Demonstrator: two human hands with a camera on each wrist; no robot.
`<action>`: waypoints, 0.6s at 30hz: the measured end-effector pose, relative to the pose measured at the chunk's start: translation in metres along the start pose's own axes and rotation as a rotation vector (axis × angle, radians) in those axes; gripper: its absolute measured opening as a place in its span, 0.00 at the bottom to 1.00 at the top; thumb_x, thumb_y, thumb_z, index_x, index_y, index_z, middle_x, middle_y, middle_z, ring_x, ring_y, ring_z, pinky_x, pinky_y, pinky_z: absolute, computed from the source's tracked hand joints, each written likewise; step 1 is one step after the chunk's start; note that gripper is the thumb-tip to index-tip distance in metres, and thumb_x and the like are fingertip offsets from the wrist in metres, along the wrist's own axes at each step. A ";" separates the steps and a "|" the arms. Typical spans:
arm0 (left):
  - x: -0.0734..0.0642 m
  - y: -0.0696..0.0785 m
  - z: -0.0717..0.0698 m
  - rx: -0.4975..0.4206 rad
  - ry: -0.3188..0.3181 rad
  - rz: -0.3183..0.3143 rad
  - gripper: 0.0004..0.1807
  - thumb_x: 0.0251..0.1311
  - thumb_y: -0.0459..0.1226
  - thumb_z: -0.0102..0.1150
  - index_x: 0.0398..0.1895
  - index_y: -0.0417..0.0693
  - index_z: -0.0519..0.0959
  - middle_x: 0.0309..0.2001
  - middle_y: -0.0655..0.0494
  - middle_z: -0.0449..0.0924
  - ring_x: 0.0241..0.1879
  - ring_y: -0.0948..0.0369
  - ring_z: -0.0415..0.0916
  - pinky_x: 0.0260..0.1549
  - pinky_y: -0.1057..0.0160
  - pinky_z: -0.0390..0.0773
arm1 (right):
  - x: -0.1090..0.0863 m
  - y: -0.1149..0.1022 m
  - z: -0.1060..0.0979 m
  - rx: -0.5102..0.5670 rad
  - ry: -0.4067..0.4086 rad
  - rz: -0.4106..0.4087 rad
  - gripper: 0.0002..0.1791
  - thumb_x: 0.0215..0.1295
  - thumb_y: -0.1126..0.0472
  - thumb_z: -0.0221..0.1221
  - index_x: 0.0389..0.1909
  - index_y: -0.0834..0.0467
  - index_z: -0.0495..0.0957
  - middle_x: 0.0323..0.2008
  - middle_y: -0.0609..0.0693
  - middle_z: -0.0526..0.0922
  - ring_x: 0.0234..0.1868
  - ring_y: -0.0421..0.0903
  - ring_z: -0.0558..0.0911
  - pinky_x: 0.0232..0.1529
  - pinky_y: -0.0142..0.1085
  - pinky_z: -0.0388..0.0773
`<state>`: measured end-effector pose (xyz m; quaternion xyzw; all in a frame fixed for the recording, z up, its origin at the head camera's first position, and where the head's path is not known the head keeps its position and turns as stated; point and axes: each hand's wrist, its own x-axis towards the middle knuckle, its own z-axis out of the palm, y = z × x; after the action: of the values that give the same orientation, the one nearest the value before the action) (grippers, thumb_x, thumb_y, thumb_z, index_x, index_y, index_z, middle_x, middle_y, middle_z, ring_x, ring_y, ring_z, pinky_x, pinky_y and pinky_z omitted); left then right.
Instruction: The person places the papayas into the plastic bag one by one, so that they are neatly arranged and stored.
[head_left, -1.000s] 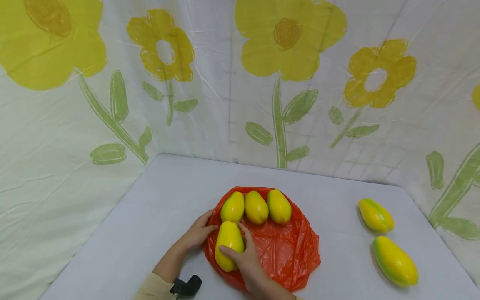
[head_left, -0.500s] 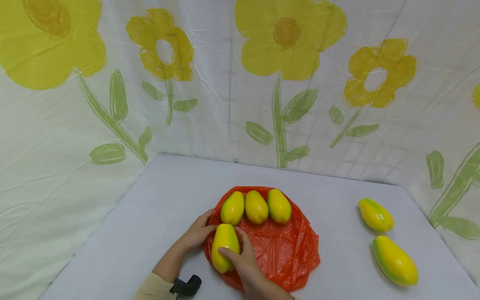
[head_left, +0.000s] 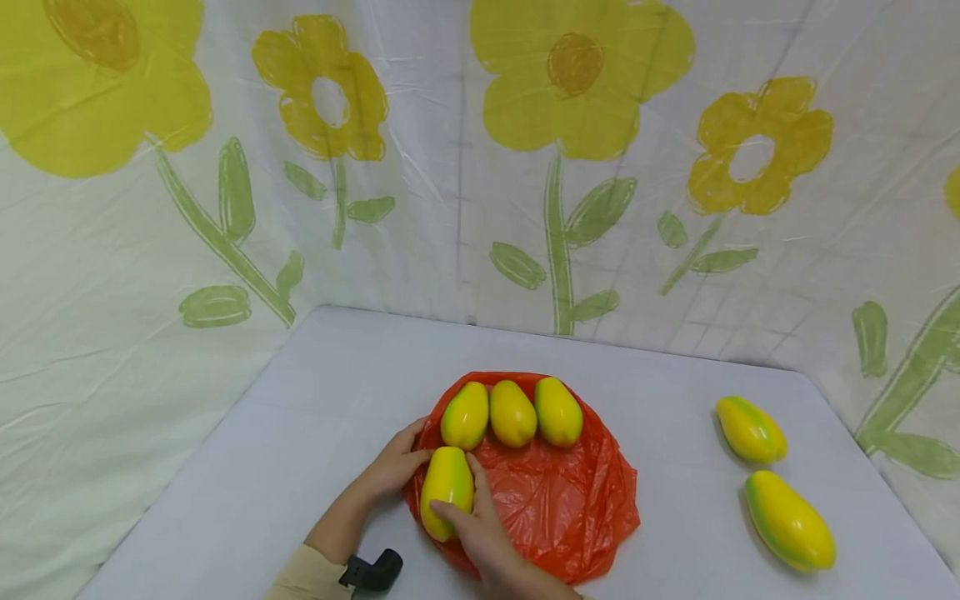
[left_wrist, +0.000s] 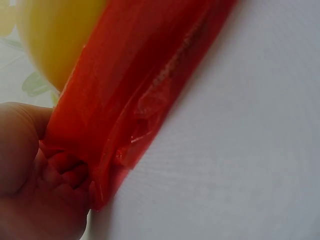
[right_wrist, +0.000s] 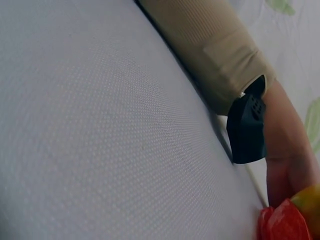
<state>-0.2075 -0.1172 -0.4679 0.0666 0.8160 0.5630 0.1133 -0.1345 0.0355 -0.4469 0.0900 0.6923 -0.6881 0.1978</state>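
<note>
A red plastic bag [head_left: 555,508] lies spread in a round shape near the table's front, its rim raised around a shallow hollow. Three yellow-green papayas [head_left: 513,415] stand in a row along its far side. My right hand [head_left: 483,529] grips another papaya [head_left: 446,483] at the bag's near left, thumb across its front and fingers along its right side. On the left rim, my left hand [head_left: 392,467] holds the bag. The left wrist view shows red plastic film [left_wrist: 115,85] between that thumb and the curled fingers. In the right wrist view the right hand is out of sight.
Two more papayas, one farther back [head_left: 752,431] and one nearer [head_left: 791,522], lie on the white table [head_left: 675,517] at the right. A cloth with painted flowers [head_left: 420,208] hangs behind. A black wrist camera [head_left: 372,572] sits on the left forearm.
My right hand has shifted the gripped papaya a little left, toward the left hand and the bag's rim. The left hand, the bag and the other papayas stay in place.
</note>
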 end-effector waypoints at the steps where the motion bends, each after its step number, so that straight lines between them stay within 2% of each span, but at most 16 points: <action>1: 0.000 0.000 0.000 0.002 0.000 0.002 0.28 0.61 0.32 0.49 0.66 0.45 0.62 0.62 0.45 0.68 0.56 0.52 0.70 0.57 0.48 0.72 | 0.000 0.000 0.000 0.001 0.000 0.000 0.50 0.54 0.54 0.64 0.72 0.49 0.42 0.66 0.59 0.54 0.58 0.57 0.62 0.61 0.58 0.63; 8: 0.000 0.000 0.001 0.003 0.005 0.001 0.28 0.61 0.32 0.49 0.67 0.45 0.62 0.63 0.44 0.68 0.57 0.51 0.70 0.57 0.48 0.72 | -0.001 0.000 0.003 -0.004 0.019 0.002 0.54 0.55 0.52 0.63 0.74 0.50 0.37 0.69 0.60 0.49 0.60 0.60 0.58 0.62 0.63 0.57; 13: 0.000 -0.001 0.001 0.005 0.002 0.006 0.28 0.62 0.32 0.49 0.66 0.45 0.62 0.63 0.44 0.68 0.57 0.51 0.69 0.57 0.48 0.72 | -0.002 -0.001 0.003 -0.020 0.034 0.002 0.54 0.53 0.50 0.64 0.73 0.48 0.38 0.68 0.61 0.50 0.59 0.60 0.59 0.60 0.62 0.61; 18: -0.001 0.001 0.000 0.016 0.010 -0.003 0.28 0.62 0.33 0.50 0.67 0.46 0.62 0.63 0.45 0.68 0.58 0.50 0.69 0.56 0.48 0.72 | -0.002 -0.003 0.000 -0.046 0.077 0.002 0.55 0.48 0.48 0.68 0.72 0.47 0.44 0.67 0.60 0.53 0.58 0.59 0.61 0.58 0.62 0.65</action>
<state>-0.2069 -0.1170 -0.4673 0.0633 0.8212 0.5564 0.1095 -0.1339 0.0360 -0.4435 0.1125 0.7149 -0.6679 0.1735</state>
